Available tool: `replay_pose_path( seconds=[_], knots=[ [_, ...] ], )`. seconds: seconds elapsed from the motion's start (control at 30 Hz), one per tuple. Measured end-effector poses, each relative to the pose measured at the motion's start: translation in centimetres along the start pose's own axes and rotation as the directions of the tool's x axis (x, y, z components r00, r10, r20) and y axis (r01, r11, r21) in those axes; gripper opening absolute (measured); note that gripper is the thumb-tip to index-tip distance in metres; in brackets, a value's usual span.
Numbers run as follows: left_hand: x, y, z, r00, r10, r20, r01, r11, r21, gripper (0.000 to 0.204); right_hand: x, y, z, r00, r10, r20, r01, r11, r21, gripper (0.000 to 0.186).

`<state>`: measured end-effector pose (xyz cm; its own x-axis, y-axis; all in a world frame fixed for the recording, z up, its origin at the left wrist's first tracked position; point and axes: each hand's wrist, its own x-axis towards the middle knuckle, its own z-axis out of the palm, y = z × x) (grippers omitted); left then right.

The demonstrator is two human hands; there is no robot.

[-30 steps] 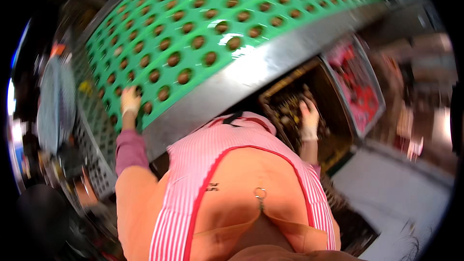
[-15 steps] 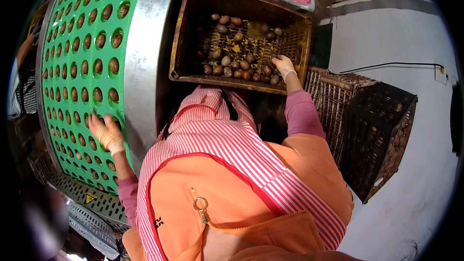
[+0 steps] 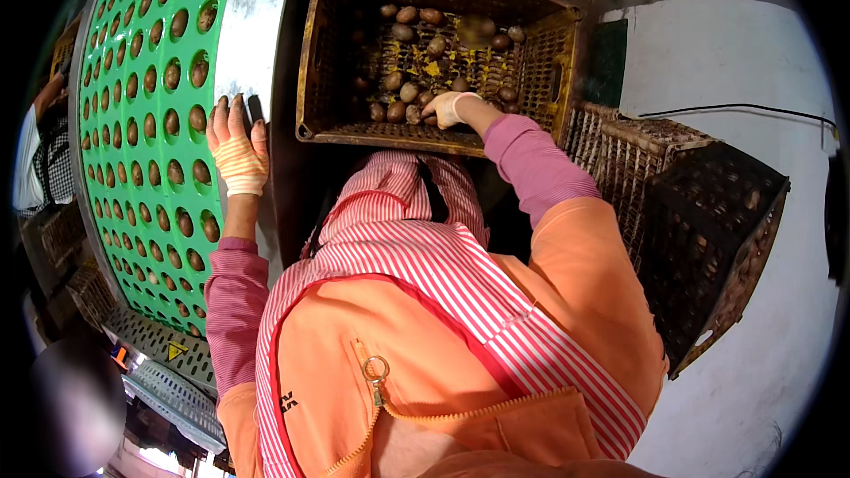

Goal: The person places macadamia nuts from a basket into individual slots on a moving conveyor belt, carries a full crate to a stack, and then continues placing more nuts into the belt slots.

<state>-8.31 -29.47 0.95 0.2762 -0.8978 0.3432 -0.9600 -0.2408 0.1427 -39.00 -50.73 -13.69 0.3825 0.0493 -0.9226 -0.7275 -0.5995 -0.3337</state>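
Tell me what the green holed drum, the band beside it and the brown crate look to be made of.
The green drum looks like moulded plastic, matte, with regular round pockets. The band looks like bare sheet metal, grey with a brushed sheen. The crate looks like lattice-walled plastic, dull brown and grimy, though it could be another material.

Brown oval fruits [image 3: 409, 88] are lying loose in a brown slatted crate [image 3: 319, 62]; others are sitting in green perforated tray [image 3: 146, 71] holes, left.
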Motion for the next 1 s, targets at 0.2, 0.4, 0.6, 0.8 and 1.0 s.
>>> replay_pose_path(
  seconds=[0.2,0.4,0.6,0.8,1.0],
  knots=[
    [-0.2,-0.3,0.1,1.000,-0.026,-0.013,0.026,1.000,0.017,0.047,-0.7,1.1,-0.4,0.712,0.029,-0.701,0.304,0.888,0.346,0.056],
    [0.1,-0.1,-0.1,0.999,-0.008,-0.043,0.008,1.000,-0.005,0.050,-4.5,7.0,-0.6,0.980,0.123,-0.154,-0.150,0.972,-0.183,0.024],
    [-0.2,-0.3,0.0,0.999,-0.043,-0.021,0.043,0.999,0.004,0.050,-2.7,5.1,-0.1,0.995,0.096,0.029,-0.095,0.995,-0.039,0.061],
    [0.1,-0.1,0.1,0.999,-0.041,0.006,0.041,0.999,0.018,0.051,-1.7,-0.8,-2.8,0.939,0.063,-0.338,0.034,0.961,0.274,0.045],
    [0.3,-0.1,0.2,0.999,-0.052,0.014,0.052,0.999,0.004,0.048,4.5,-3.4,-0.6,0.960,-0.190,-0.205,0.216,0.970,0.109,0.045]
  ],
)
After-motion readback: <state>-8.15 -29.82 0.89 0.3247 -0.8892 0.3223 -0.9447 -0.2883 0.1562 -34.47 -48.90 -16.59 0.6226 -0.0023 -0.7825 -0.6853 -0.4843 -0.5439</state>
